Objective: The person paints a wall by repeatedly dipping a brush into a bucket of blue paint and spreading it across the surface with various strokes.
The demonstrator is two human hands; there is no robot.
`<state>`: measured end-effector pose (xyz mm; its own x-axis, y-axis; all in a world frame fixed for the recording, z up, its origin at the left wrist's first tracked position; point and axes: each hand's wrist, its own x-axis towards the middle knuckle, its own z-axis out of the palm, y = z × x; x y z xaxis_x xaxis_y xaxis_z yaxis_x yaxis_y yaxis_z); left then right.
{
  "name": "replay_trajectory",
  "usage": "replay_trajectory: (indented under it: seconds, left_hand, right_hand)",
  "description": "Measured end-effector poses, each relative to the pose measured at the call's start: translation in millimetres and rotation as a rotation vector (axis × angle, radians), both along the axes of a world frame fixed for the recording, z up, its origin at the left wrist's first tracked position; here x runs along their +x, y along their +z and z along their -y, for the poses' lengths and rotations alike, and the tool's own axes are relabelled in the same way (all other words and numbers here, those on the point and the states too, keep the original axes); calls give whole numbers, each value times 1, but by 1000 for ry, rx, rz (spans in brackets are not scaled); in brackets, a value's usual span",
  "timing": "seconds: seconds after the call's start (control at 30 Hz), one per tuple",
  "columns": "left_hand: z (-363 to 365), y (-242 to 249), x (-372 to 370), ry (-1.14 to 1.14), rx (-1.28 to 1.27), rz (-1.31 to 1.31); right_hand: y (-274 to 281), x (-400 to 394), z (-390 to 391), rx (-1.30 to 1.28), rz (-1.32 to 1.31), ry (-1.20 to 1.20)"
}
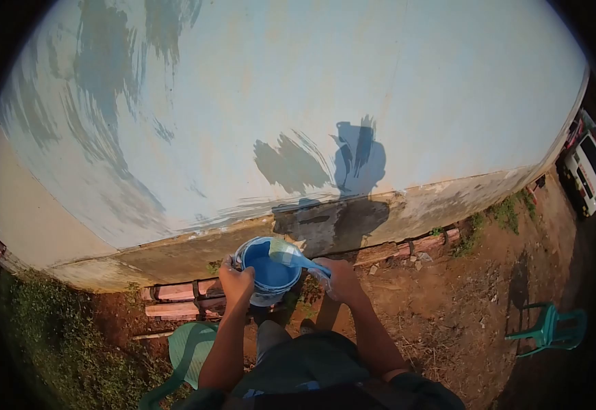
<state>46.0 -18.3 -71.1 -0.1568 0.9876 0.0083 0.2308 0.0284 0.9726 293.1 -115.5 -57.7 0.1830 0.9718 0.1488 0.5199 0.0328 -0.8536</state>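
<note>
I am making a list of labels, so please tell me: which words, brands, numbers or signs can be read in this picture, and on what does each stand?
No text can be read.
White vehicle: any marks are too small and blurred.
Dark green shirt: pale marks, too unclear to read.
Paint bucket: no readable label shows.

A green chair (548,329) stands on brown earth (441,307)

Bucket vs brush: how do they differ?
Shape: the bucket is round and open-topped; the brush is long.
Colour: the bucket's inside is deep blue; the brush's head is paler.
Hold: left hand on the bucket, right hand on the brush.
Shared: both are held.
</note>
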Motion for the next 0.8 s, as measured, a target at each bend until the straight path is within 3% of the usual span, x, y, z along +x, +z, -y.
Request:
replay_trajectory:
  seconds: [0.07,0.13,0.2,0.3,0.37,0.4,0.43,0.5,0.57,0.63,0.7,0.8]
  left_hand:
    - [1,-4,-8,26,69,-78]
    - [2,-9,-17,50,140,-160]
    - [2,-12,-26,28,83,-49]
    - [12,6,-22,62,44,-72]
    - [10,-21,-31,53,31,-6]
    - [10,-33,-37,91,15,6]
    - [8,-37,-40,130,-2,17]
    - [14,-37,-43,123,-21,61]
    - [22,-24,-45,125,-56,92]
    - [29,-17,-49,144,-104,120]
    - [34,-37,-66,168,-62,114]
    - [47,-25,-73,214,-32,99]
  right_hand:
    - [-15,0,-7,-56,222,188]
    - [-31,-6,-14,-23,122,200]
    - [-42,-10,-19,14,25,210]
    - [-55,-18,-25,-141,-47,304]
    - [-71,-24,-34,84,-237,227]
    - [-82,-28,-41,-6,-394,145]
    - [-95,-30,-52,4,-391,140]
    - [-119,-35,-76,-239,-968,-152]
    - [-129,-41,-103,-220,-1016,-200]
    - [-150,-51,-135,-146,-978,-413]
    - [-152,-67,-172,-92,-736,-577]
    - [-145,-103,-211,-6,-805,-556]
